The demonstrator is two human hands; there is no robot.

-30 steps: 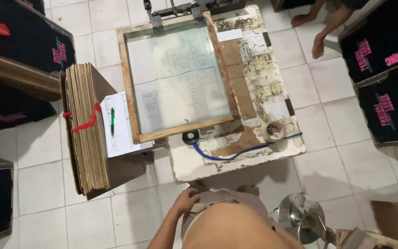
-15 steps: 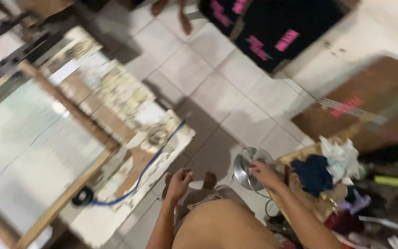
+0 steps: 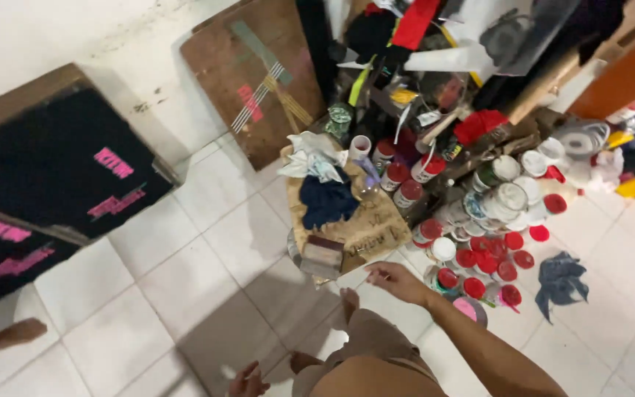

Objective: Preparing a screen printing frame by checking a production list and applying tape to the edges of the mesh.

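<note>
My right hand [image 3: 395,280] reaches forward with loose fingers and holds nothing. It hovers just in front of a low stained wooden board [image 3: 376,224] that carries a dark blue rag [image 3: 326,200], white rags [image 3: 310,163] and a small wooden block [image 3: 323,255]. Several red-lidded paint jars [image 3: 479,261] stand on the floor right beside that hand. My left hand [image 3: 248,382] hangs low at the bottom edge with its fingers spread, empty. My bare feet [image 3: 348,301] rest on the white tiles below.
Black printed boards [image 3: 60,184] lean at the left. A brown board [image 3: 259,81] leans on the white wall. Cluttered cans, tubs and cloths [image 3: 494,184] fill the upper right. A blue rag [image 3: 560,283] lies on the tiles. Another person's bare foot [image 3: 9,334] shows at the left edge.
My view has swung right, away from the screen-printing frame and table, onto the paint clutter. My right hand has stretched out toward the low board and jars.
</note>
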